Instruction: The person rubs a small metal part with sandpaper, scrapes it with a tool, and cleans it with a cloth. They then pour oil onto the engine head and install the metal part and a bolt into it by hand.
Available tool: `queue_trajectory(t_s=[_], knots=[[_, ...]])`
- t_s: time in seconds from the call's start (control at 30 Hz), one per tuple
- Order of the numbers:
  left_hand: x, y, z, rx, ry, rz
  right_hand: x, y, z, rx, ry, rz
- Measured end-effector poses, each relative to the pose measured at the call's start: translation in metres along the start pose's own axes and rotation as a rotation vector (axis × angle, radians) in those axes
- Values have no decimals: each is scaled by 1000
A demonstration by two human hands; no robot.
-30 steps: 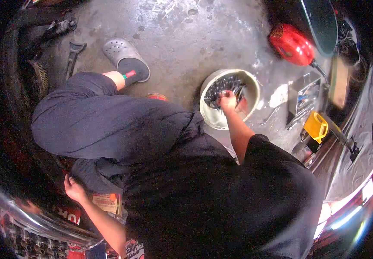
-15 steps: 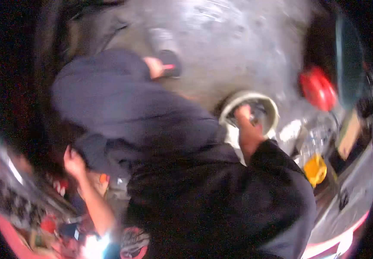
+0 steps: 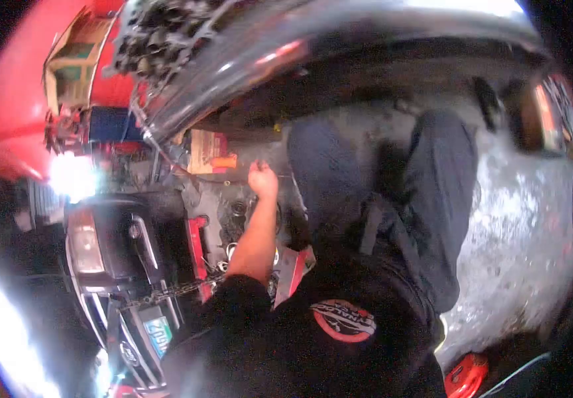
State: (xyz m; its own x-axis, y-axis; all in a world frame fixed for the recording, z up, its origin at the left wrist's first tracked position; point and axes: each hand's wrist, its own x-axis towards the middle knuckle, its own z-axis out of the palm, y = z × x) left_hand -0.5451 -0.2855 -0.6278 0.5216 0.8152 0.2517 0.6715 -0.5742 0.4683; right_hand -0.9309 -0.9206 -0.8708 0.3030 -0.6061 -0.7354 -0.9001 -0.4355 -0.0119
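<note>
My left hand (image 3: 263, 179) is stretched out low over the floor, its fingers curled together. A small dark bit shows at the fingertips, too blurred to name. Just left of the hand, and apart from it, lies an orange object (image 3: 224, 161) against a brown cardboard box (image 3: 201, 151). Below the hand, a dark grey metal part (image 3: 233, 207) rests on the floor. My right hand is out of view, hidden past my body. Only a sliver of a pale rim (image 3: 441, 333) shows beside my right hip.
A black car front (image 3: 111, 232) with a chain (image 3: 180, 288) stands at left. Overhead is a shiny curved bumper (image 3: 246, 66), near a metal engine part (image 3: 160, 40). A red jack-like piece (image 3: 197, 245) lies nearby. A red object (image 3: 466, 376) sits at lower right.
My view has swung left, away from the bucket where my right hand was. My left hand now reaches forward near the cardboard box, and my right hand has left the view.
</note>
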Motion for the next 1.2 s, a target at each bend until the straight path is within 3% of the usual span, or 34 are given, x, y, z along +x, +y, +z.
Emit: queue_trajectory(t_s=[0.1,0.13,0.17,0.2,0.23,0.3,0.33,0.37,0.4,0.43,0.53,0.63,0.67,0.7,0.73,0.77,0.8,0.83,0.9,0.97,1.1,1.2], knots=[[27,-1,-36,-67,204,-1,9,-14,-10,-10,39,-32],[41,22,-59,-85,445,129,11,-21,-14,-10,52,-39],[55,64,-106,-237,292,-100,12,-23,-16,-15,63,-43],[96,40,-119,-10,514,141,14,-28,-17,-10,74,-51],[128,47,-135,-322,693,325,13,-33,-19,-7,81,-59],[178,71,-183,-157,719,300,12,-34,-23,15,98,-73],[229,55,-189,-158,772,329,9,-32,-24,32,108,-74],[255,66,-200,-127,752,230,7,-30,-26,43,118,-77],[267,82,-214,-62,602,161,4,-27,-25,63,127,-83],[289,87,-218,12,539,173,1,-22,-25,84,136,-83],[365,77,-211,316,330,351,-9,3,-19,136,175,-112],[465,24,-198,1245,240,689,-10,39,-6,108,290,-253],[463,29,-200,1053,239,612,-2,43,-3,16,339,-297],[460,34,-201,855,249,546,-5,38,-8,-115,205,-171],[448,41,-206,459,-8,476,-25,21,-21,-355,95,-187],[431,51,-212,-91,-239,313,-77,-24,-49,-20,275,1],[412,61,-219,-474,-363,109,-73,-24,-40,730,198,286],[360,90,-216,-614,-402,93,-104,-51,-64,571,234,324],[251,148,-195,-679,-474,237,-82,-30,-32,245,123,274],[149,192,-184,-707,-610,378,-75,-28,-18,131,88,136],[-5,249,-172,-717,-995,580,-82,-39,-31,296,120,88],[-77,272,-171,-691,-1280,660,-92,-41,-49,391,240,43]])
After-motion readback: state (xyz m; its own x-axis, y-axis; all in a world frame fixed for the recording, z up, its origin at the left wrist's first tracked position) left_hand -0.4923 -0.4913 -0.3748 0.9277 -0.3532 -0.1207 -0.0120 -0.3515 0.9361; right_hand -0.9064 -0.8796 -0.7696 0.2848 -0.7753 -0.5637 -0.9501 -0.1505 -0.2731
